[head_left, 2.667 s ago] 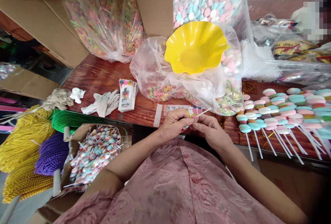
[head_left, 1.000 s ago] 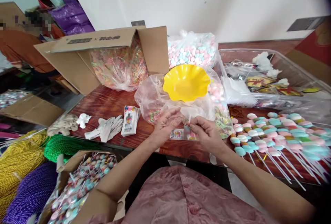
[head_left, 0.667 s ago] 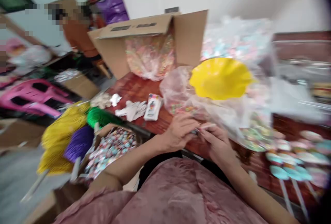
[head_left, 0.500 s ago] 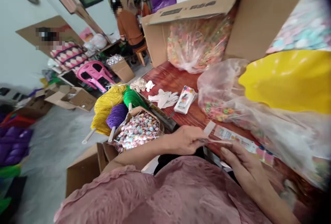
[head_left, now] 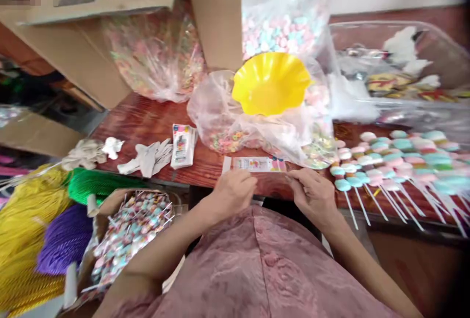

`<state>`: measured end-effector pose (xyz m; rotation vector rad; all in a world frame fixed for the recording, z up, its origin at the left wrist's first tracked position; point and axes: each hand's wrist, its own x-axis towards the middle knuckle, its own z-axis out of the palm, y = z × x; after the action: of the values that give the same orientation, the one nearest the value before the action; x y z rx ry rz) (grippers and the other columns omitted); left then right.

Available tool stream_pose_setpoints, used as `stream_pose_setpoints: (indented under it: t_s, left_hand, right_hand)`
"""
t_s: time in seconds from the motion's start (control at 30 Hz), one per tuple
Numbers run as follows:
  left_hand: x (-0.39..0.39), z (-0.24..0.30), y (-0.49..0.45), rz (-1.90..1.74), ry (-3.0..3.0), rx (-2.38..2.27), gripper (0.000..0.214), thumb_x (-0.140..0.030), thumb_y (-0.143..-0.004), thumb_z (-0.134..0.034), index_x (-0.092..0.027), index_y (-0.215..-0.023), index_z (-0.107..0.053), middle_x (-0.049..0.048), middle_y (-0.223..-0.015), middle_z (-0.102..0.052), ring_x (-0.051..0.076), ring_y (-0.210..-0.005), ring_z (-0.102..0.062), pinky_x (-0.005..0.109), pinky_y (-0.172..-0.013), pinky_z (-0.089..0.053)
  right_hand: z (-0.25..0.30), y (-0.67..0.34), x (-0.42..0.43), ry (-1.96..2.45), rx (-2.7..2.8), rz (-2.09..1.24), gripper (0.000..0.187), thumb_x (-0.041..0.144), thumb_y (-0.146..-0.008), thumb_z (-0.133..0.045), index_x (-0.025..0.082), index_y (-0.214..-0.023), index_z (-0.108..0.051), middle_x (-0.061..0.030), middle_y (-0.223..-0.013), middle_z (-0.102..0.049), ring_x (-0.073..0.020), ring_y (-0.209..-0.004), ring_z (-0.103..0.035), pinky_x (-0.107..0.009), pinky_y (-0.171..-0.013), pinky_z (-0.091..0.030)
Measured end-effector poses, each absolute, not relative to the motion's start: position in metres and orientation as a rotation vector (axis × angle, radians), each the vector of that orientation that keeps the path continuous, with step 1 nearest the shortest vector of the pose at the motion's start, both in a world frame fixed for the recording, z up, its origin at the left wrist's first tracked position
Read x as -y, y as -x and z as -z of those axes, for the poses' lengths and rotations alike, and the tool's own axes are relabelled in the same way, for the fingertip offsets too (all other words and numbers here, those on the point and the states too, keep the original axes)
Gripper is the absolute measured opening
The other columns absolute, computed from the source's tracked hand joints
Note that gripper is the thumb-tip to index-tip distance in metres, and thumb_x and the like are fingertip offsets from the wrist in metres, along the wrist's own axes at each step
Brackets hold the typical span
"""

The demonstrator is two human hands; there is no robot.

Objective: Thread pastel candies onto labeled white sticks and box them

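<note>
My left hand [head_left: 235, 190] is closed in a loose fist at the table's front edge. My right hand [head_left: 312, 193] faces it with thumb and fingertips pinched together. Whatever either hand holds is too small or hidden to make out. Just beyond them a long clear printed packet [head_left: 257, 163] lies along the wooden table [head_left: 205, 171]; whether the left fingers touch it I cannot tell. Left of it stands a stack of printed packets [head_left: 182, 146]. Marshmallow skewers [head_left: 396, 159] on white sticks lie in rows to the right of my right hand.
Behind are a yellow scalloped bowl [head_left: 271, 85] on plastic bags of candy [head_left: 225, 139], an open carton [head_left: 216, 19] and a clear bin [head_left: 400, 102]. White gloves [head_left: 150, 156] lie left. Below stand a box of wrapped lollipops [head_left: 132, 232] and purple netting [head_left: 68, 239].
My view has swung to the right, bringing the marshmallow skewers and clear bin into sight. My hands are farther apart, and the thin whitish strip between them no longer shows.
</note>
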<state>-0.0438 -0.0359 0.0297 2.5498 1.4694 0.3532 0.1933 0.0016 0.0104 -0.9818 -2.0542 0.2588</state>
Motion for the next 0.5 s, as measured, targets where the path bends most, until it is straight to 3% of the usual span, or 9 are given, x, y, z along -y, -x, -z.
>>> stream_pose_setpoints:
  t_s: [0.13, 0.23, 0.5]
  left_hand:
    - [-0.020, -0.017, -0.017, -0.006, -2.722, -1.408, 0.017, -0.009, -0.087, -0.052, -0.009, -0.098, -0.065, 0.0166, -0.104, -0.062, 0.028, -0.099, -0.056, 0.037, -0.076, -0.049]
    - [-0.035, -0.007, -0.025, 0.111, -2.765, -1.432, 0.019, -0.004, -0.086, -0.049, -0.009, -0.093, -0.066, 0.0170, -0.095, -0.062, 0.028, -0.092, -0.056, 0.036, -0.069, -0.046]
    - [-0.030, 0.010, 0.013, -0.255, -2.976, -1.406, 0.019, -0.011, -0.092, -0.047, -0.015, -0.091, -0.066, 0.0095, -0.086, -0.065, 0.023, -0.082, -0.056, 0.034, -0.072, -0.043]
  right_hand:
    - [-0.009, -0.254, 0.016, 1.216, 1.931, -0.001, 0.012, 0.015, -0.088, -0.060, 0.021, -0.094, -0.068, -0.0045, -0.081, -0.072, -0.0192, -0.074, -0.068, -0.032, -0.070, -0.055]
    - [-0.004, -0.304, 0.033, 1.426, 1.816, 0.199, 0.010, 0.017, -0.087, -0.062, 0.020, -0.091, -0.070, -0.0056, -0.082, -0.073, -0.0211, -0.076, -0.069, -0.034, -0.073, -0.055]
    - [0.005, -0.342, 0.045, 1.727, 1.832, 0.342, 0.015, 0.021, -0.090, -0.057, 0.018, -0.087, -0.072, -0.0067, -0.082, -0.074, -0.0204, -0.077, -0.068, -0.032, -0.073, -0.050]
